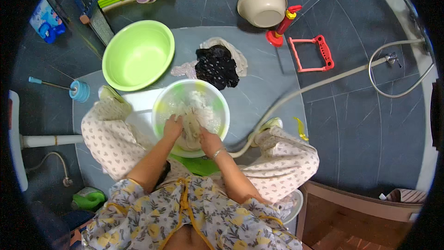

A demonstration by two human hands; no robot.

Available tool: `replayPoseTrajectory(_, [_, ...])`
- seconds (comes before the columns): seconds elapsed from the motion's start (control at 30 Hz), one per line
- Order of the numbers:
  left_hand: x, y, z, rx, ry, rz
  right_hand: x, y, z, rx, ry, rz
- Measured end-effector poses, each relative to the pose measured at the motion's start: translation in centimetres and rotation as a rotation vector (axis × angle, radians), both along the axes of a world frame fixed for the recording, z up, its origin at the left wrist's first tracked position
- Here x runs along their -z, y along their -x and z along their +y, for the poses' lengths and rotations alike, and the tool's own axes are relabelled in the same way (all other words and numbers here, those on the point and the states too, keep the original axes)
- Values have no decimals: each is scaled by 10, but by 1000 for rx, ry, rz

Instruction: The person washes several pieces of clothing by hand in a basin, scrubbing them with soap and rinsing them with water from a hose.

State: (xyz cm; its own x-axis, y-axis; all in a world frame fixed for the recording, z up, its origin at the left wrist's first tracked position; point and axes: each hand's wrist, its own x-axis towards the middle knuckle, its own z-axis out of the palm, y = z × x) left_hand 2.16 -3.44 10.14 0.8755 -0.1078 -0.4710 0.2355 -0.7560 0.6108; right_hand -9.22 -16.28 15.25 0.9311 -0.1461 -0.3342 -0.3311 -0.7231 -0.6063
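Note:
A pale basin (225, 118) with green and yellow patches stands between my knees, with sudsy water in it. Both hands are inside its rim on a light beige wet cloth (191, 125). My left hand (173, 127) grips the cloth's left side, fingers curled inward. On its right side, my right hand (210, 141) pinches it, a bracelet around the wrist. Part of the cloth lies in the suds, and its full shape is hidden. Just beyond the basin, a black spotted garment (218, 66) is heaped over lighter cloth (239, 55) on the tiled floor.
A lime-green basin (138, 55) stands far left, near a blue-headed brush (79, 91). A cream basin (265, 8), a red plunger-like pump (283, 24) and a red frame (324, 53) are far right. A grey hose (288, 96) crosses the floor from the wall tap (392, 58).

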Motion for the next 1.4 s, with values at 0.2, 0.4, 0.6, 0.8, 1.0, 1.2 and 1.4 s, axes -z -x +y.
replayPoseTrajectory(0.2, [139, -5, 102, -340, -59, 171, 22, 7, -12, 85, 21, 131])
replayPoseTrajectory(0.4, [36, -2, 33, -770, -7, 618, 15, 6, -27, 234, 49, 182])
replayPoseTrajectory(0.6, [95, 12, 0, -819, 486, 775, 7, -2, -37, 345, 62, 151])
replayPoseTrajectory(0.8, [68, -20, -49, -467, 876, 1049, 20, -16, -47, 545, 2, -99])
replayPoseTrajectory(1.0, [38, -87, -76, 37, 585, 610, 29, -16, -46, 744, -362, -312])
replayPoseTrajectory(1.2, [-32, -102, -128, -30, 800, 405, -13, -31, -8, 917, -715, -418])
replayPoseTrajectory(1.4, [3, -119, -152, -167, 925, 707, -65, -20, 8, 942, -909, -441])
